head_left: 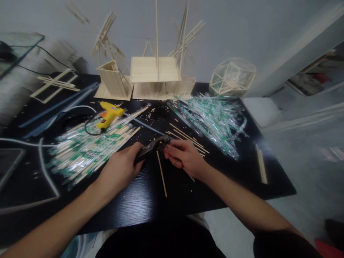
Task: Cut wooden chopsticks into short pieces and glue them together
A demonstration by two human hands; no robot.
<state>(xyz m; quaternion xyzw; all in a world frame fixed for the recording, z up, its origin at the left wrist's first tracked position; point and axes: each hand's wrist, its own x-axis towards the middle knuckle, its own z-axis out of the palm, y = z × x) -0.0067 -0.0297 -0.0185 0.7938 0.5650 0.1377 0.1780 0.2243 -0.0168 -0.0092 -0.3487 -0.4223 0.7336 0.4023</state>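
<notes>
My left hand (122, 165) is wrapped round a dark hand tool (153, 146), which points to the upper right over the black table. At the tool's tip is my right hand (186, 156), its fingers pinched together; whatever they hold is too small to make out. One thin wooden stick (161, 173) lies below the tool, pointing toward the table's front edge. Several loose sticks (188, 138) lie beyond and beside my right hand. A yellow glue gun (109, 115) rests on wrapped chopsticks (88, 150) to the left, with a long translucent glue stick (145, 124) behind it.
Wooden stick models (156, 70) stand along the wall at the back. Empty green-printed wrappers (215, 122) are heaped right of centre, near a faceted frame (232, 77). A white cable (44, 165) runs at the left. A few sticks (260, 165) lie near the right edge.
</notes>
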